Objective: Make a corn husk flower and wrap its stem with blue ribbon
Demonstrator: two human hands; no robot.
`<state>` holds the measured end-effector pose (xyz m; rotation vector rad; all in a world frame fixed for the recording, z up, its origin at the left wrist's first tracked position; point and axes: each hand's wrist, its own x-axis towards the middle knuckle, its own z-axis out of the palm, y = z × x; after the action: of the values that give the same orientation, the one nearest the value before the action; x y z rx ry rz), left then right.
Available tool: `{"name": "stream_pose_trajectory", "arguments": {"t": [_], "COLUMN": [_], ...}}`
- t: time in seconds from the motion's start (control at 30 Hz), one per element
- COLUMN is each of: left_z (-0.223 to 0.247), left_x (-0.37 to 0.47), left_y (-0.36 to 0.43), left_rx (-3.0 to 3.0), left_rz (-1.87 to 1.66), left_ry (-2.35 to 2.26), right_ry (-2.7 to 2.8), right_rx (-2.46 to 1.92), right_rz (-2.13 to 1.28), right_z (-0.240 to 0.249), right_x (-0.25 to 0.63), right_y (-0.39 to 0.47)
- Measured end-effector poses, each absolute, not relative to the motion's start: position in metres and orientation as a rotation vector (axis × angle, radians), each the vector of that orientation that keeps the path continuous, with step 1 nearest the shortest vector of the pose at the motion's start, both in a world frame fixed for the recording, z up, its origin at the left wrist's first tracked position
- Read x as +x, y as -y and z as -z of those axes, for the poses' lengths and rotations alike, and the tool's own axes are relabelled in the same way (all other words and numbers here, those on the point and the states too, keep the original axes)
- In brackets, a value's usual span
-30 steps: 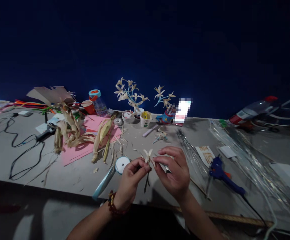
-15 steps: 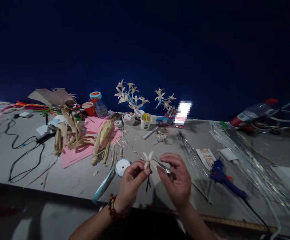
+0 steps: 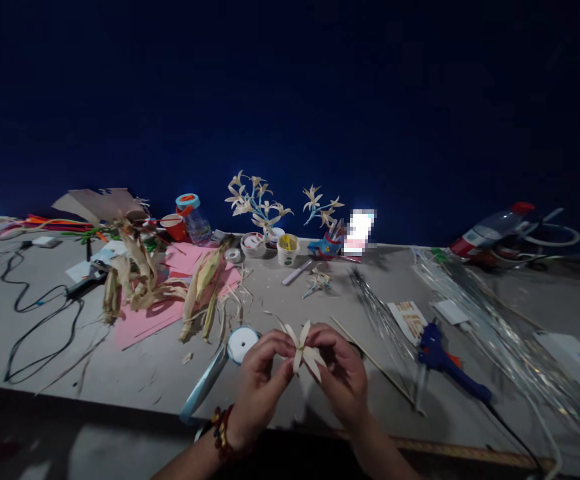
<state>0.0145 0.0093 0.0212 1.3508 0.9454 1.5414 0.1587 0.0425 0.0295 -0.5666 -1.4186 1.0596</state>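
Observation:
Between my two hands is a pale corn-husk flower [image 3: 300,349], its narrow petals spread and its face turned up toward me. My left hand [image 3: 265,373], with a beaded bracelet [image 3: 221,430] at the wrist, pinches it from the left side. From the other side, the fingers of my right hand [image 3: 343,373] close on the right-hand petals. The flower's stem is hidden. Just left of my left hand lies a roll of light-blue ribbon [image 3: 243,345], its loose end [image 3: 203,387] running toward the table's front edge.
Dried corn husks [image 3: 140,280] lie over pink paper [image 3: 145,320] on the left. Finished husk flowers [image 3: 257,200] stand at the back near small tubs [image 3: 287,251]. A blue glue gun [image 3: 450,367], thin wires [image 3: 380,307] and a bottle [image 3: 490,230] are on the right.
My right hand has come left to the flower and now grips its petals. The flower has turned to face me, and its stem no longer shows. The view has shifted slightly.

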Motion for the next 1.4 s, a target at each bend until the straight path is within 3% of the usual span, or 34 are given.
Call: {"name": "stream_pose_trajectory", "arguments": {"t": [1.4], "left_z": [-0.037], "left_x": [0.007], "left_y": [-0.004], "left_rx": [1.684], "left_rz": [-1.487], "left_ry": [-1.037], "right_ry": [1.541], "right_rx": [-0.594], "right_rz": [-0.981], "right_z": [-0.042], "right_x": [0.164], "right_y": [-0.043]}}
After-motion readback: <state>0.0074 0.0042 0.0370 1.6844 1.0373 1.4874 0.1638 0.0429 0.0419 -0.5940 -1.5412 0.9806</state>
